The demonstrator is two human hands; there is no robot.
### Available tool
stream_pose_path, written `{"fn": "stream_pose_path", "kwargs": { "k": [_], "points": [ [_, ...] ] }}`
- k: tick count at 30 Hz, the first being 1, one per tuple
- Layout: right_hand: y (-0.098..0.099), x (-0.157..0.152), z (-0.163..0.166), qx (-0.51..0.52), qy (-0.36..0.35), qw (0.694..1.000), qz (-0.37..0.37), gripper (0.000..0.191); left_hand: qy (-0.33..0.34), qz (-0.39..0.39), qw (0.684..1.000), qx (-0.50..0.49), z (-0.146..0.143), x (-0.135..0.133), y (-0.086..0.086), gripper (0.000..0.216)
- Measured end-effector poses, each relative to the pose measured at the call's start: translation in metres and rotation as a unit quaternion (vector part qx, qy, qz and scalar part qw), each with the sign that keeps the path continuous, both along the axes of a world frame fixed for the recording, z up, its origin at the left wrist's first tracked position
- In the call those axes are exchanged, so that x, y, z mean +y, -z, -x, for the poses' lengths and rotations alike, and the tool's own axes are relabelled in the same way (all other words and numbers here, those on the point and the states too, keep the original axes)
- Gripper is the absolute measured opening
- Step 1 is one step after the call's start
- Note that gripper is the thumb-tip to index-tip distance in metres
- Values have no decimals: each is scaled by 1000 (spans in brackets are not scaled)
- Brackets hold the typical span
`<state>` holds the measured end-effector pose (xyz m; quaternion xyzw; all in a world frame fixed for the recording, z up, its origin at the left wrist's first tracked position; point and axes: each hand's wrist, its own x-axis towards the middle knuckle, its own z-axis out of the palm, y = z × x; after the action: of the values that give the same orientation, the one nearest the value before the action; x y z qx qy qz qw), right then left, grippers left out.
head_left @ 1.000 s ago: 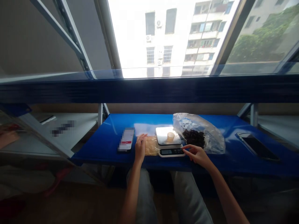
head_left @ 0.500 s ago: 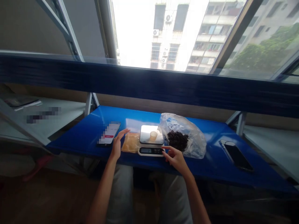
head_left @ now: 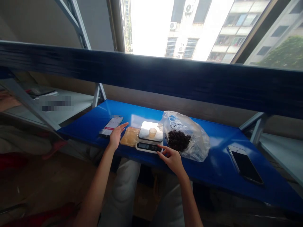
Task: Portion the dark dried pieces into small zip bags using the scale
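A white digital scale (head_left: 149, 147) with a shiny square plate sits near the table's front edge. On its plate stands a small translucent cup (head_left: 152, 132). My right hand (head_left: 172, 160) has its index finger on the right end of the button panel and its thumb at the scale's front edge, so that corner lies between them. My left hand (head_left: 115, 137) is open, fingers stretched out, between a lit phone (head_left: 113, 124) and a clear packet of tan material (head_left: 129, 136). Right of the scale lies an open plastic bag (head_left: 200, 143) with a dark crumbly heap (head_left: 179, 140).
A second phone (head_left: 245, 165) with a dark screen lies on the right of the blue table (head_left: 219, 157). A dark blue crossbar (head_left: 151, 74) runs behind the table. On the left, another person's arm (head_left: 8, 101) shows at a pale shelf (head_left: 78, 105).
My right hand's index finger and thumb have come onto the scale's right corner. The scale display now shows figures too small to read. The camera view has shifted; the left hand stays open.
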<state>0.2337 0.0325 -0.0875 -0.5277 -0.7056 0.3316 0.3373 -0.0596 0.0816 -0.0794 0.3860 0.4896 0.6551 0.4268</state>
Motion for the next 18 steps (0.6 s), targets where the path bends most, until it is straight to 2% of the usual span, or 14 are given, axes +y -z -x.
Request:
{"fn": "stream_pose_path", "kwargs": {
  "k": [4, 12, 18],
  "points": [
    [-1, -1, 3, -14, 12, 1000, -8, 26, -5, 6, 1000, -6, 2, 0, 0, 43],
    [1, -5, 4, -51, 26, 998, -16, 24, 0, 21, 1000, 8, 2, -3, 0, 44],
    [6, -9, 2, -121, 8, 990, -75, 27, 3, 15, 1000, -13, -2, -3, 2, 42]
  ]
}}
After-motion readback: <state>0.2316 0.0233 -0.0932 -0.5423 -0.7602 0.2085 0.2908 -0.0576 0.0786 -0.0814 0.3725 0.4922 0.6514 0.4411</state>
